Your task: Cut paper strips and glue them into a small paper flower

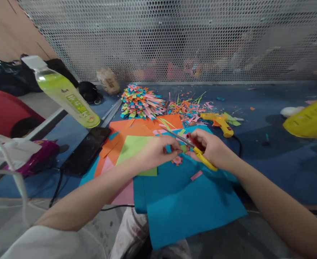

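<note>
The hands (212, 146) are partly covering the scissors (201, 158) and a small green paper piece (183, 148). A yellow container (309, 117) is running off the right edge. Shapes (195, 68) behind the perforated metal screen (107, 36) are blurring.

Before me, paper sheets (180, 205) overhang the tabletop's (272, 169) near edge; scraps (188, 108) (behind them) lie toward the far edge.

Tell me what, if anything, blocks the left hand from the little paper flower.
Nothing visible does: the paper flower lies on the blue sheet close beside the left hand, and the scissors are beyond it, in the right hand.
</note>
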Tool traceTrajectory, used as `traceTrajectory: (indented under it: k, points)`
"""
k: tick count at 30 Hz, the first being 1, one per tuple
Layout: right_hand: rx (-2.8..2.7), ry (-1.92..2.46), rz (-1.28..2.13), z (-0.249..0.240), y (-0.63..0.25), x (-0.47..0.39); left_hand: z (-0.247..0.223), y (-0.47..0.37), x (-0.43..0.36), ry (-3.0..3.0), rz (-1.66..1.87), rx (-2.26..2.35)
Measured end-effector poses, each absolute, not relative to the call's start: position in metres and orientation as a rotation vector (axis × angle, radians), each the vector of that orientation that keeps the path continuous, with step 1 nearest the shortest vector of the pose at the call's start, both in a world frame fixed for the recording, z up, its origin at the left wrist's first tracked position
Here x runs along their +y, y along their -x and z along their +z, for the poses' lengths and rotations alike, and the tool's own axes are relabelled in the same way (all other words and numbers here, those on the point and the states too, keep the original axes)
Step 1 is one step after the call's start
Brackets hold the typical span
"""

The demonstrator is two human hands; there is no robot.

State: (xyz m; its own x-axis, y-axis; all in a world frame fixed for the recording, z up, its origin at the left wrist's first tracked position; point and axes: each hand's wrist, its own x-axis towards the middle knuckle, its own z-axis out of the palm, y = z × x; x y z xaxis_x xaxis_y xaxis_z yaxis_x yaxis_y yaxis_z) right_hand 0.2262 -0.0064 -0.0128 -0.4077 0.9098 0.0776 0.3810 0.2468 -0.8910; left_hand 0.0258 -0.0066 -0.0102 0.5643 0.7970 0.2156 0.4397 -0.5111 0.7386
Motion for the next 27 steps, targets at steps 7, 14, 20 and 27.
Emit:
traceTrajectory:
  k: [7,14,20,27]
  points:
    - [-1.941,1.22,1.23,0.0,-0.236,-0.009,0.001,-0.018,0.001,-1.556,1.072,0.923]
    - [-2.076,1.358,1.103,0.007,-0.246,-0.009,0.008,-0.01,0.002,-1.461,1.375,0.887]
    - [-2.076,1.323,1.216,0.005,-0.244,-0.013,0.007,-0.011,-0.003,-1.617,1.397,0.946]
    - [-2.132,1.354,1.151,0.002,-0.244,-0.011,0.004,-0.012,-0.003,-1.662,1.379,0.91]
